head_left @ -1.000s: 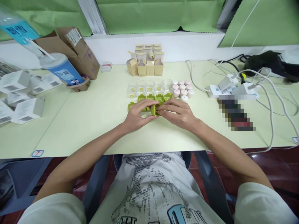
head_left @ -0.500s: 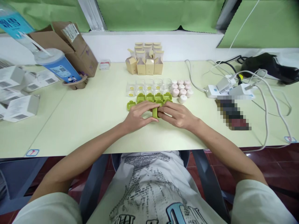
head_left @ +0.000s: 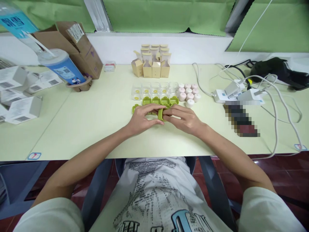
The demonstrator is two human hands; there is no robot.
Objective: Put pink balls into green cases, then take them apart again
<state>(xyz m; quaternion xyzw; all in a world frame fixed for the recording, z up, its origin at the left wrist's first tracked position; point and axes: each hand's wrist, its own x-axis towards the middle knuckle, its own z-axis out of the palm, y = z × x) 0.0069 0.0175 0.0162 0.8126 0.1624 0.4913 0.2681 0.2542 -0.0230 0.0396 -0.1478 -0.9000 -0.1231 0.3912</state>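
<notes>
Between my two hands, a small green plastic cup (head_left: 160, 114) is held on its side above the table. My left hand (head_left: 143, 118) grips its rim, thumb below and fingers above. The fingers of my right hand (head_left: 184, 119) are pinched at its right side, partly reaching into its opening; whether they hold anything else is hidden. Just behind are more green cups (head_left: 155, 101) in rows, partly covered by my hands. Clear plastic covers (head_left: 154, 87) with yellow marks stand behind those. A cluster of pale pink round pieces (head_left: 190, 96) lies to the right.
Small open cardboard boxes (head_left: 152, 68) stand near the wall. At left are white boxes (head_left: 24, 109), a blue cup (head_left: 63, 67) in a holder and a brown carton (head_left: 89, 58). On the right lie a power strip (head_left: 222, 96), cables and a pixelated dark object (head_left: 241, 119).
The camera view has shifted slightly. Both hands stay on the green cup, with the right fingers a little more closed against it.
</notes>
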